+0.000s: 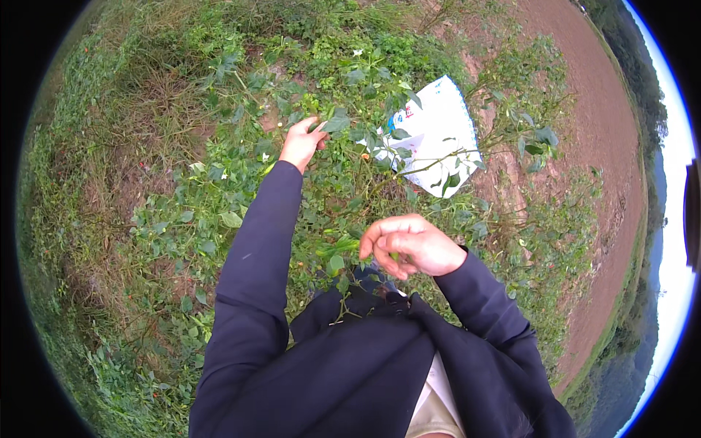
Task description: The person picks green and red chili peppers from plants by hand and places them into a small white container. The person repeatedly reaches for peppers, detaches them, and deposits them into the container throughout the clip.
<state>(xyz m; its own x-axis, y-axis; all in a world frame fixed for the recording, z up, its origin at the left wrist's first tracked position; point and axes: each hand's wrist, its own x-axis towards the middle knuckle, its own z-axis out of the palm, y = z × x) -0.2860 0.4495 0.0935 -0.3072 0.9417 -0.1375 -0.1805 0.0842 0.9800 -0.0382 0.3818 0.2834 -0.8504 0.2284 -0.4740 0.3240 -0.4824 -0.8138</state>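
Note:
My left hand (305,143) reaches out among the leafy stems of a pepper plant (335,121), its fingers at a green leaf; whether they grip a stem or a leaf is hidden. Nearer my body, my right hand (413,246) is curled, with several green peppers (340,247) sticking out to the left of its fingers. A bit of green also shows inside the curled fingers. Ahead and to the right, a white woven plastic sack (442,137) with blue and red print lies among the plants, partly behind a leafy branch.
Pepper plants with small white flowers (357,52) stand all around. Dry grass (170,93) covers ground at the left. Bare brown soil (597,109) stretches along the right, with wooded hills beyond. A branch (424,168) crosses in front of the sack.

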